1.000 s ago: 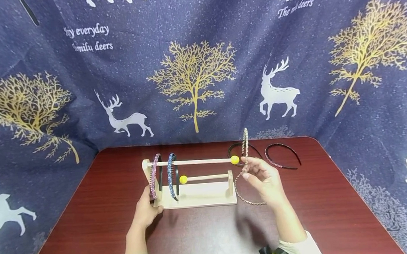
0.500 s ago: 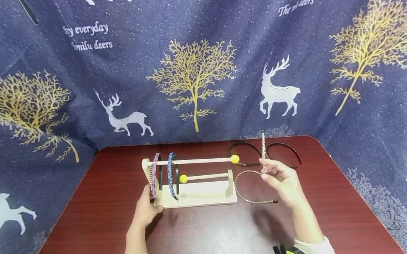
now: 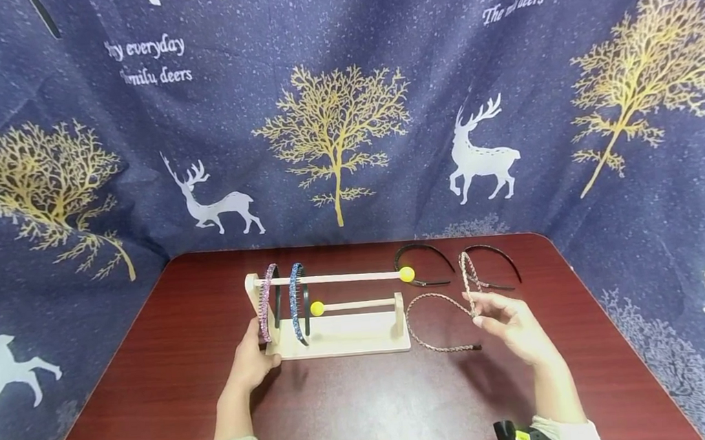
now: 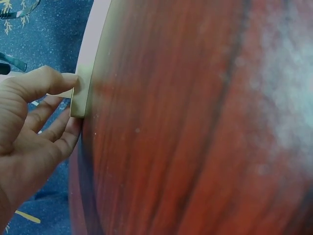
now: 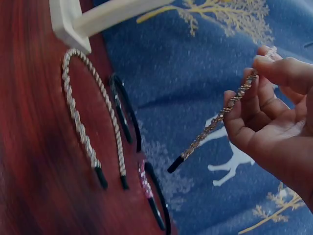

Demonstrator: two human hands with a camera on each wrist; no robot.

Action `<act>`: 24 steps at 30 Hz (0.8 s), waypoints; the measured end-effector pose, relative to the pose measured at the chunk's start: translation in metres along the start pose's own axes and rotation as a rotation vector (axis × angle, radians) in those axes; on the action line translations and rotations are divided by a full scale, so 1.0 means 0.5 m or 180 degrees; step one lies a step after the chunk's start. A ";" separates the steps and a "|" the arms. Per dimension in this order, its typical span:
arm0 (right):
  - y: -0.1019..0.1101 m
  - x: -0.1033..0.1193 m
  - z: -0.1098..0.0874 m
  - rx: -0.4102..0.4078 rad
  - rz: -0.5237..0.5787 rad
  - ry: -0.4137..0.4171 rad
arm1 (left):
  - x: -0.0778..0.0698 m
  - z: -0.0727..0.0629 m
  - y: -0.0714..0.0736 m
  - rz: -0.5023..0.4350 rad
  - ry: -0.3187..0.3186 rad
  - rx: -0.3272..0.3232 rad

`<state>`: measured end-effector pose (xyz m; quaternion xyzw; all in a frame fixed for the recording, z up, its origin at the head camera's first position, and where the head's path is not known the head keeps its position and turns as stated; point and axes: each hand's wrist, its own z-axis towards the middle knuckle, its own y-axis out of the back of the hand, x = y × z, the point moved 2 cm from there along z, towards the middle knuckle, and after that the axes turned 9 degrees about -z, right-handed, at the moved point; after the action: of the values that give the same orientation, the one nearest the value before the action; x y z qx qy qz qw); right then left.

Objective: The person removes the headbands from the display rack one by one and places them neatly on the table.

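Note:
A pale wooden headband stand (image 3: 352,337) has two rods, each tipped with a yellow ball. My left hand (image 3: 251,359) grips the left end of its base; in the left wrist view the thumb (image 4: 49,83) lies on the base's corner. A pink glitter headband (image 3: 265,310) and a blue glitter headband (image 3: 296,300) hang on the taller rod. To the right of the stand, my right hand (image 3: 513,325) pinches a braided beige headband (image 5: 215,120) and holds it raised. A second braided headband (image 5: 73,110) lies on the table beside the stand.
Behind the right hand, a black headband (image 3: 425,245) and a black headband with a pink section (image 3: 504,253) lie on the dark red table (image 3: 172,372). A blue curtain (image 3: 326,42) with trees and deer hangs behind the table's far edge.
My right hand has moved right, away from the upper rod's yellow ball, carrying the braided headband, which now sits lower and turned. The left hand stays on the base.

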<state>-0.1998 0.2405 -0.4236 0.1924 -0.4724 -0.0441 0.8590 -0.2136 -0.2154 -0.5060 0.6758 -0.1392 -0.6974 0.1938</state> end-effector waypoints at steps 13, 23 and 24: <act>0.049 -0.059 -0.039 0.0282 -0.0173 -0.0356 | 0.003 -0.003 0.001 -0.0087 0.0000 0.0016; 0.076 -0.103 -0.054 0.0464 -0.0712 -0.0787 | -0.001 -0.002 0.003 -0.0091 0.0014 0.0028; 0.078 -0.106 -0.055 0.0495 -0.0756 -0.0837 | -0.002 -0.003 0.003 -0.0095 0.0020 0.0033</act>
<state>-0.2102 0.2982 -0.4643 0.3051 -0.5565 -0.1333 0.7612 -0.2120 -0.2165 -0.5045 0.6810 -0.1321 -0.6973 0.1803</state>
